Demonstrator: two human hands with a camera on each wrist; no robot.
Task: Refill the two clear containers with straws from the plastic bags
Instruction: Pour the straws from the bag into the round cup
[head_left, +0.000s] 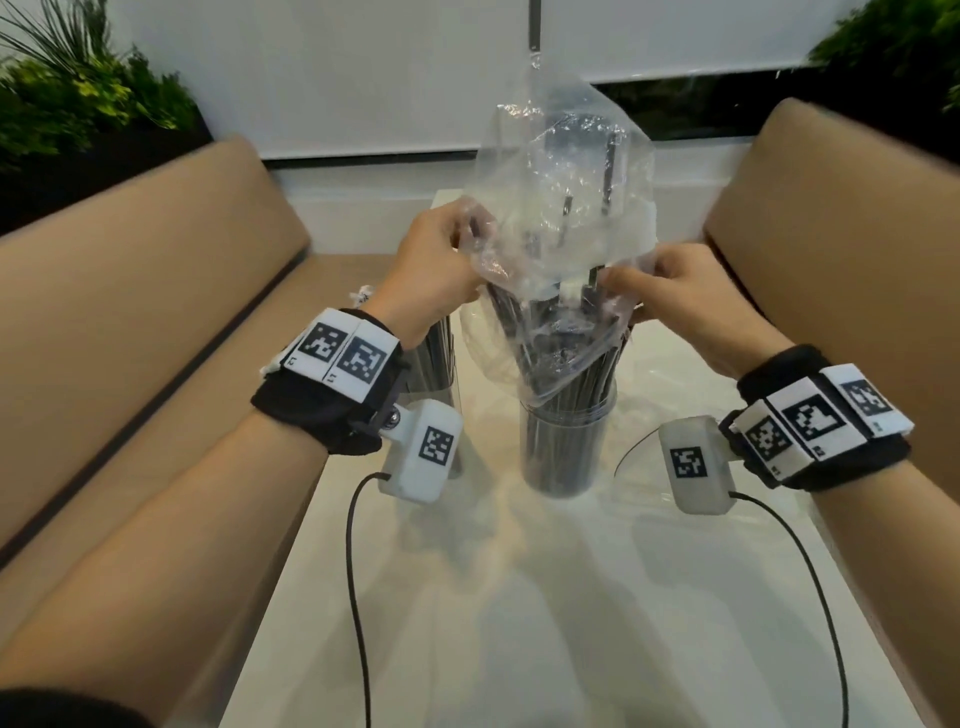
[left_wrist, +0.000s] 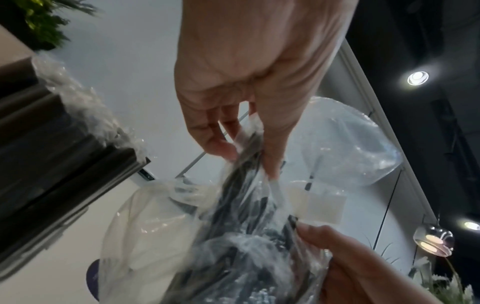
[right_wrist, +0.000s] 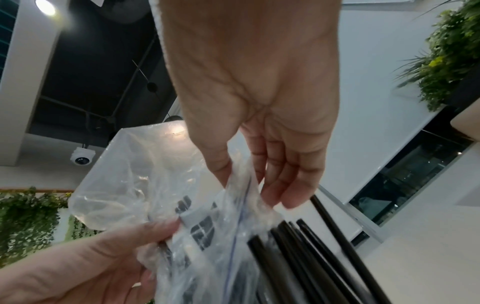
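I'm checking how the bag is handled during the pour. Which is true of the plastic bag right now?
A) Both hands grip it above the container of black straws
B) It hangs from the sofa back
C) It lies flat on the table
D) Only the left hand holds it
A: the left hand and right hand each pinch the plastic bag over the clear container packed with black straws.

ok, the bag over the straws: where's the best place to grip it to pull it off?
Probably the empty upper part of the bag, from above: it stands slack and clear over the straws in the container. The left hand and right hand pinch its lower sides, where film bunches against straws and could drag them out.
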